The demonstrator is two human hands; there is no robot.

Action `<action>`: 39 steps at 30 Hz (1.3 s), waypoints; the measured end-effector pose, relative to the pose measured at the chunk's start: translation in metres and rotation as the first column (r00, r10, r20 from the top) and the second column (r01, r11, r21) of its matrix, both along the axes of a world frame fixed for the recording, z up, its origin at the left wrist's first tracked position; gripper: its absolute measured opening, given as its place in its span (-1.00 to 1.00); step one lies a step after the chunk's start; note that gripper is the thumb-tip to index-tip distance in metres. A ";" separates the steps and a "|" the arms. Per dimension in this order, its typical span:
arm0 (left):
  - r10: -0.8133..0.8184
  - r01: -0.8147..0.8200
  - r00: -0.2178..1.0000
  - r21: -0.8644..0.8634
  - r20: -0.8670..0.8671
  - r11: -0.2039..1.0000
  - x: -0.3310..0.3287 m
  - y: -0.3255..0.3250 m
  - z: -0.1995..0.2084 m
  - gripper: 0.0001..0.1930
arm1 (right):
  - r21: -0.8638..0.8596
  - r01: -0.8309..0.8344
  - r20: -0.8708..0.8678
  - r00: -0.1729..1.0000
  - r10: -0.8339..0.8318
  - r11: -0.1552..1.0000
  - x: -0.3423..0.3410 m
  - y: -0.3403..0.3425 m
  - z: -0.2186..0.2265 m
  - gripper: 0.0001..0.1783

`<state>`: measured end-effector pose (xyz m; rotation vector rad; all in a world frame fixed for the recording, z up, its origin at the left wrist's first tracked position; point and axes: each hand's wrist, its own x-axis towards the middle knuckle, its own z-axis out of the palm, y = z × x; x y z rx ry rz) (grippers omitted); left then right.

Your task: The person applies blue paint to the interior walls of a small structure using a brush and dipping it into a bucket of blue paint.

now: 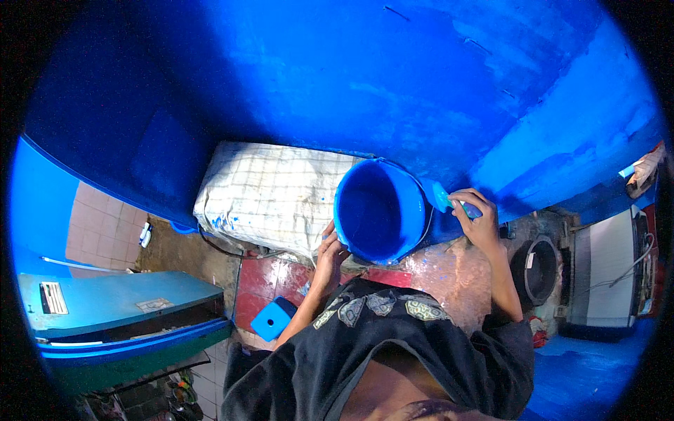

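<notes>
A blue bucket (419,193) with a thin wire handle is in front of me, its mouth facing up and dark blue paint (368,214) inside. The fingers of my left hand (330,254) are closed on its near left side. To the right of the bucket, my right hand (479,219) pinches a paintbrush (439,197), its light blue, paint-covered end pointing at the bucket's rim. The brush is close to the blue wall (393,98), but I cannot tell whether they touch.
A paint-spotted checked cloth (274,186) covers a block-shaped thing left of the bucket. A blue stool (274,319) is beside my left forearm, with a blue cabinet (119,298) farther left. At right are a black tub (537,270) and a white appliance (602,270).
</notes>
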<state>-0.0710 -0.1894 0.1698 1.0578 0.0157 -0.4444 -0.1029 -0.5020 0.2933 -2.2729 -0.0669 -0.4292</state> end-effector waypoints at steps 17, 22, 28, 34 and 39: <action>0.023 -0.023 0.995 0.001 -0.094 1.000 0.000 0.019 -0.007 -0.43 | -0.131 -0.319 -0.290 0.918 0.271 0.939 -0.016 -0.013 0.017 -0.73; 0.056 -0.047 0.989 0.069 -0.136 0.997 -0.002 0.019 -0.003 -0.30 | 0.005 -0.213 -0.007 0.977 0.213 0.977 -0.002 -0.008 0.013 -0.92; 0.087 -0.089 0.989 -0.007 -0.120 0.996 -0.004 0.016 0.011 -0.56 | 0.567 0.144 -0.239 0.971 -0.005 0.811 0.013 0.001 -0.034 -0.83; 0.172 -0.171 0.985 0.044 -0.017 0.984 -0.011 0.019 0.011 -0.53 | 0.493 0.143 -0.146 0.986 -0.080 0.858 0.008 -0.018 -0.029 -0.86; 0.128 -0.138 0.983 -0.069 -0.133 0.988 -0.006 0.030 0.005 -0.51 | 0.385 0.135 -0.039 0.991 -0.130 0.913 -0.003 -0.032 -0.011 -0.88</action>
